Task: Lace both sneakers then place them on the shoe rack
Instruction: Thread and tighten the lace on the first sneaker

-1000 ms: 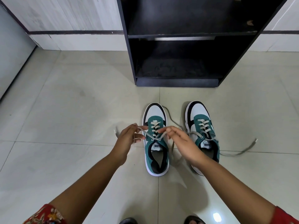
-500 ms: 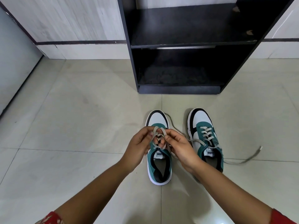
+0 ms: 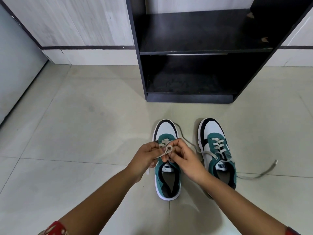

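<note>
Two teal, white and black sneakers stand side by side on the tiled floor, toes toward the rack. Over the left sneaker (image 3: pixel 166 177) my left hand (image 3: pixel 145 156) and my right hand (image 3: pixel 184 158) meet, both pinching its beige lace (image 3: pixel 167 149), which forms a small loop between my fingertips. The right sneaker (image 3: pixel 215 150) is laced, with its loose lace ends (image 3: pixel 264 172) trailing over the floor to the right. The black shoe rack (image 3: pixel 191 97) stands just beyond the shoes, its two visible shelves bare.
A pale wood-grain wall with a dark stripe and white skirting (image 3: pixel 88 55) runs behind the rack. A grey panel (image 3: pixel 15 68) stands at the far left. Beige floor tiles (image 3: pixel 76 133) stretch to the left of the shoes.
My hands were apart, pulling the left sneaker's lace ends sideways; they have come together above its tongue and now hold a small loop. The camera tilted up a little.
</note>
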Demonstrator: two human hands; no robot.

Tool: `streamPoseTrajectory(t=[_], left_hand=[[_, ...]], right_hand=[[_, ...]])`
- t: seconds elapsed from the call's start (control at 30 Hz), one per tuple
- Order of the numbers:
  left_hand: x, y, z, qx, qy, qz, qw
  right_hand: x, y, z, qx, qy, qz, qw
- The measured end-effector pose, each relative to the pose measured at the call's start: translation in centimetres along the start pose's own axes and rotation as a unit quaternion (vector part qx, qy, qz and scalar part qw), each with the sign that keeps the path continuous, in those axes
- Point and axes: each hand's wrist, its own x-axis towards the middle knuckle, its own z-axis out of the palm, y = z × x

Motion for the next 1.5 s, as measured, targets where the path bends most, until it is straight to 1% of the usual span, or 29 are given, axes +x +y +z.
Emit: streamPoseTrajectory(t=[0.1,0.23,0.3,0.37,0.43,0.47,0.5,0.53,0.57,0.63,0.7,0.73,0.77,0.8,0.83,0.87,0.9,0.93,0.97,1.0,1.03,1.1,1.17,1.23,1.3,1.37,1.4,1.43,1.5], left_hand=[[0.2,-0.1,0.2,0.009,0.038,-0.003,0.999],[0.5,-0.2,-0.1,0.012,0.080,-0.015,0.997],[0.4,-0.2,-0.1,0.012,0.071,-0.008,0.997],[0.4,-0.1,0.0,0.020,0.064,0.016,0.998],[0.2,0.0,0.0,0.098,0.071,0.077,0.990],[0.2,-0.1,-0.2,0.188,0.082,0.127,0.970],[0.3,-0.2,-0.5,0.298,0.088,0.187,0.932],[0.2,-0.4,-0.7,0.395,0.089,0.253,0.879],[0.2,-0.5,-0.9,0.462,0.081,0.310,0.827],[0.1,-0.5,-1.0,0.539,0.055,0.386,0.747],[0.4,-0.3,-1.1,0.605,0.044,0.432,0.667],[0.6,-0.2,-1.3,0.632,0.044,0.445,0.633],[0.7,-0.1,-1.3,0.650,0.046,0.448,0.611],[0.7,0.0,-1.1,0.656,0.050,0.430,0.617],[0.6,0.1,-0.9,0.645,0.058,0.391,0.654],[0.4,0.2,-0.5,0.601,0.075,0.331,0.724],[0.3,0.5,-0.1,0.515,0.095,0.247,0.816],[0.3,0.7,0.3,0.391,0.108,0.153,0.901],[0.4,1.1,0.4,0.249,0.110,0.063,0.960],[0.4,1.5,0.5,0.127,0.100,-0.011,0.987],[0.4,1.6,0.5,0.042,0.087,-0.063,0.993],[0.3,1.5,0.5,-0.040,0.079,-0.102,0.991],[0.1,1.2,0.6,-0.057,0.094,-0.100,0.989],[0.0,0.9,0.7,-0.037,0.117,-0.086,0.989],[-0.2,1.0,1.0,0.003,0.135,-0.066,0.989],[-0.4,0.9,1.0,0.034,0.160,-0.050,0.985],[-0.5,0.7,0.6,0.036,0.178,-0.047,0.982],[-0.5,0.4,0.1,0.015,0.192,-0.050,0.980],[-0.6,-0.8,-1.0,-0.105,0.178,-0.086,0.975]], right_hand=[[-0.1,-0.4,-0.2,-0.024,-0.015,-0.003,1.000],[0.0,-0.7,-0.5,-0.073,0.007,-0.011,0.997],[0.1,-0.9,-0.2,-0.038,0.030,-0.001,0.999],[0.5,-1.1,-0.1,0.009,0.060,0.034,0.998],[0.9,-1.4,-0.2,0.038,0.067,0.076,0.994],[1.1,-1.5,-0.3,0.050,0.061,0.095,0.992],[1.2,-1.6,-0.5,0.060,0.053,0.113,0.990],[1.3,-1.7,-0.6,0.064,0.043,0.131,0.988],[1.4,-1.8,-0.7,0.064,0.035,0.148,0.986],[1.5,-1.8,-0.8,0.067,0.031,0.171,0.982],[1.7,-1.7,-0.8,0.083,0.034,0.182,0.979],[1.7,-1.6,-0.8,0.098,0.037,0.183,0.978],[1.7,-1.5,-0.7,0.117,0.042,0.181,0.976],[1.5,-1.6,-0.7,0.138,0.051,0.179,0.973],[1.3,-1.8,-0.6,0.154,0.062,0.175,0.970],[1.1,-2.0,-0.5,0.160,0.069,0.170,0.970],[0.9,-2.2,-0.4,0.157,0.073,0.161,0.972],[0.7,-2.2,-0.3,0.144,0.073,0.145,0.976],[0.5,-2.1,-0.1,0.125,0.075,0.123,0.982],[0.3,-2.0,0.1,0.098,0.078,0.097,0.987],[0.0,-1.6,0.4,0.065,0.078,0.071,0.992],[-0.6,-1.0,0.8,-0.026,0.075,0.027,0.997],[-1.0,-0.6,0.8,-0.122,0.096,-0.011,0.988],[-1.1,-0.4,0.7,-0.170,0.122,-0.037,0.977],[-1.3,-0.4,0.6,-0.199,0.118,-0.045,0.972],[-1.4,-0.5,0.5,-0.203,0.124,-0.029,0.971],[-1.4,-0.5,0.2,-0.186,0.151,-0.005,0.971],[-1.6,-0.6,-0.2,-0.132,0.176,0.028,0.975],[-2.1,-0.4,-0.9,0.011,0.190,0.072,0.979]])
